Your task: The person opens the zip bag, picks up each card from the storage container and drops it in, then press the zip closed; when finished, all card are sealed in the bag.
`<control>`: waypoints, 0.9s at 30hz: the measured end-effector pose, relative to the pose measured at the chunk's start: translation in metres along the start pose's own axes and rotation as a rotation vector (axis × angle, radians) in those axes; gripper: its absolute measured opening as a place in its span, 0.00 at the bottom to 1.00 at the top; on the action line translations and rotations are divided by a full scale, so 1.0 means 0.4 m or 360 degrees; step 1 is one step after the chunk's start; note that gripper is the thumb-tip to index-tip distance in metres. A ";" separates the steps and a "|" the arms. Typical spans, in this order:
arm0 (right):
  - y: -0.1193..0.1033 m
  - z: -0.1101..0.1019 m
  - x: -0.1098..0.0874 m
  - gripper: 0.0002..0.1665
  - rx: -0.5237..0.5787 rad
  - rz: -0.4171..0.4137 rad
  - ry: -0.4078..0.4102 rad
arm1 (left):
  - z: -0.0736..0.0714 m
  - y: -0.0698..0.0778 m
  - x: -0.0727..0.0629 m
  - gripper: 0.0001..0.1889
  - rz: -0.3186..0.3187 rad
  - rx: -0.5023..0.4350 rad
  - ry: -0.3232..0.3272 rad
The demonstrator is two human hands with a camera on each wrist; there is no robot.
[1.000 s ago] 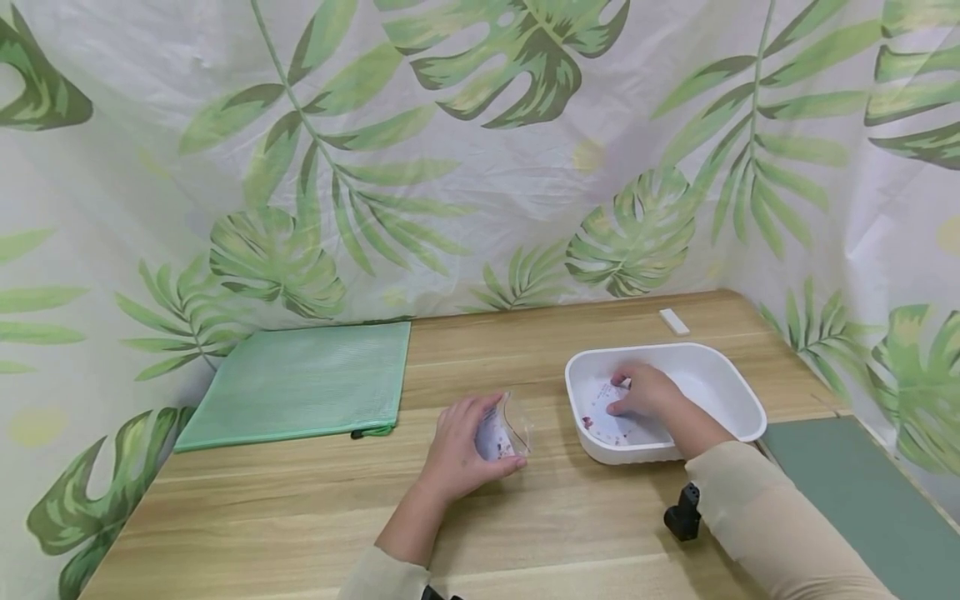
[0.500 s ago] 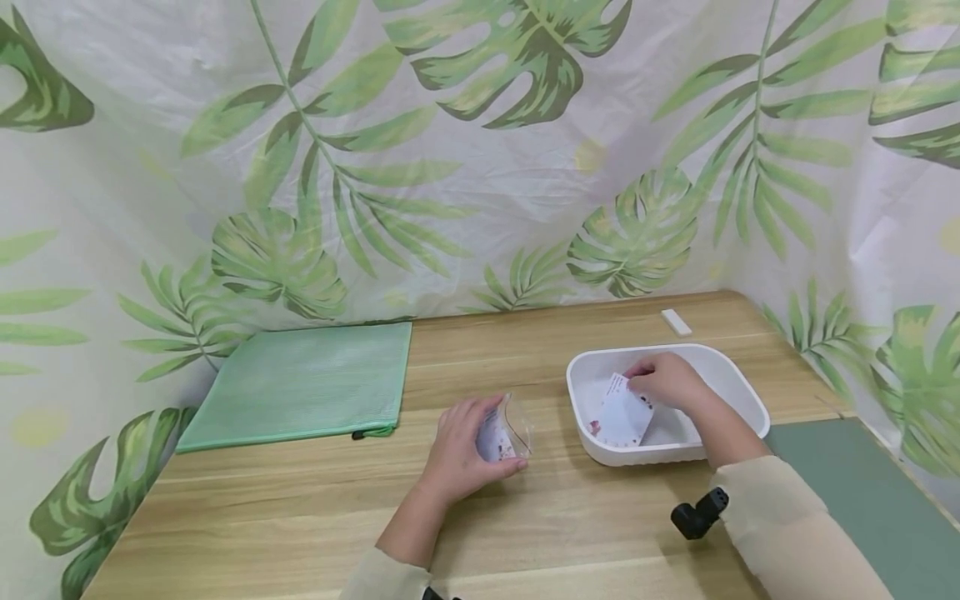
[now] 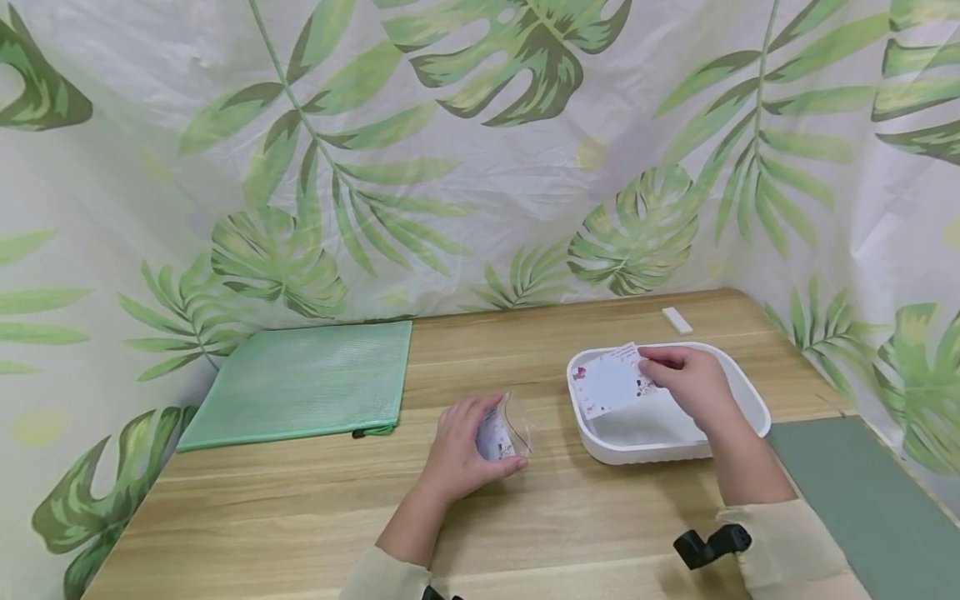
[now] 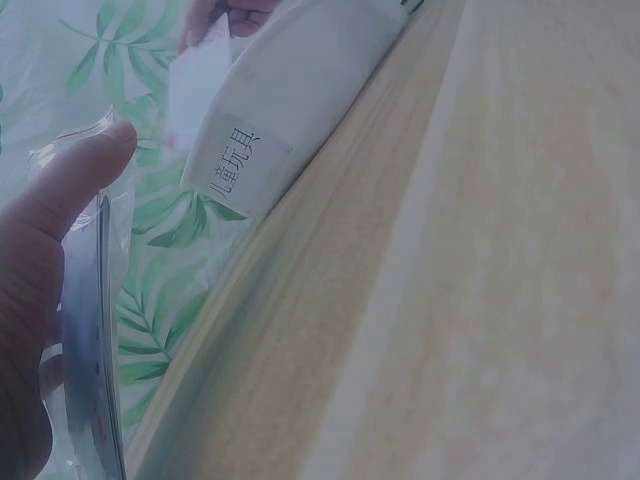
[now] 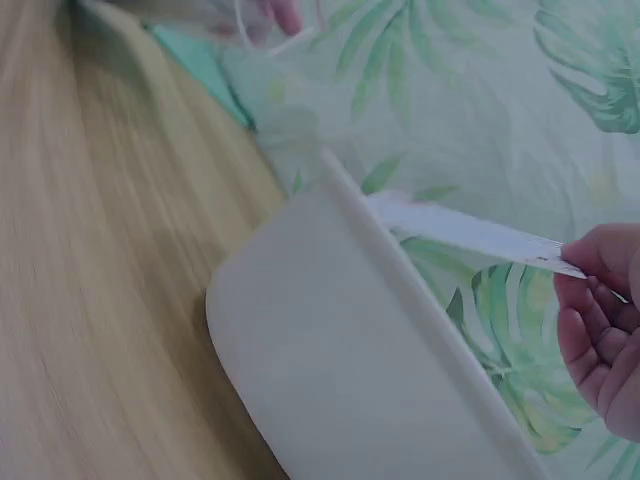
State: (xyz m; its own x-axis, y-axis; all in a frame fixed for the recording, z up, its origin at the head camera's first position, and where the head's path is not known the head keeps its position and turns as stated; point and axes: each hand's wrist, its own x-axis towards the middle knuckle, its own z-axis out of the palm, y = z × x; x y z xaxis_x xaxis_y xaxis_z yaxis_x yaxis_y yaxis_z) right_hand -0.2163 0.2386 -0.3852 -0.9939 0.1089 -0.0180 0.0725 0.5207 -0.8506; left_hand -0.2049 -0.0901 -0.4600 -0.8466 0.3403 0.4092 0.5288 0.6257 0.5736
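Above the white plastic basin (image 3: pixel 667 450) my right hand (image 3: pixel 693 383) pinches a white printed card (image 3: pixel 611 382) by its right edge, between thumb and fingers. Small floral prints run along the card's border. In the right wrist view the card (image 5: pixel 480 233) appears nearly edge-on, held at one end. My left hand (image 3: pixel 461 454) grips a clear plastic bag (image 3: pixel 519 421) whose mouth gapes toward the basin. Inside that bag are similar printed cards (image 3: pixel 492 437), partly hidden by the fingers. The left wrist view shows the thumb against the bag (image 4: pixel 92 300).
A green mesh zip pouch (image 3: pixel 300 383) lies at the table's back left. Behind the basin sits a small white block (image 3: pixel 677 321). A grey-green mat (image 3: pixel 862 492) covers the right edge of the wooden table (image 3: pixel 300 508). The basin bears a printed label (image 4: pixel 240 160).
My right hand has lifted the card from the basin's floor to about rim height and tilted it up. The left hand with the bag has stayed in place.
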 end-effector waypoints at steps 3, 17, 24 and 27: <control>-0.012 0.013 -0.023 0.29 0.0205 0.0055 0.0115 | -0.001 0.001 0.000 0.46 -0.0007 0.0000 -0.0007; -0.056 0.138 -0.077 0.23 0.0580 0.0028 0.0077 | -0.002 0.003 0.000 0.46 -0.0009 0.0020 -0.0015; -0.060 0.157 -0.083 0.23 0.0557 0.0037 0.0032 | -0.004 0.005 0.002 0.46 -0.0023 0.0022 -0.0006; -0.061 0.159 -0.084 0.22 0.0546 0.0048 0.0034 | -0.003 0.004 0.001 0.46 -0.0036 0.0028 -0.0004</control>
State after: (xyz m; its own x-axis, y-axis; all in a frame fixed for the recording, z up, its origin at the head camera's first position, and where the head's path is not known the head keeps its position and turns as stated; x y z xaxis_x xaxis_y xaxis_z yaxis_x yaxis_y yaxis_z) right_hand -0.1900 0.1684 -0.3974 -0.9895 0.1398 -0.0380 0.0661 0.2022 -0.9771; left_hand -0.2043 -0.0897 -0.4578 -0.8584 0.3278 0.3947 0.5085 0.6454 0.5700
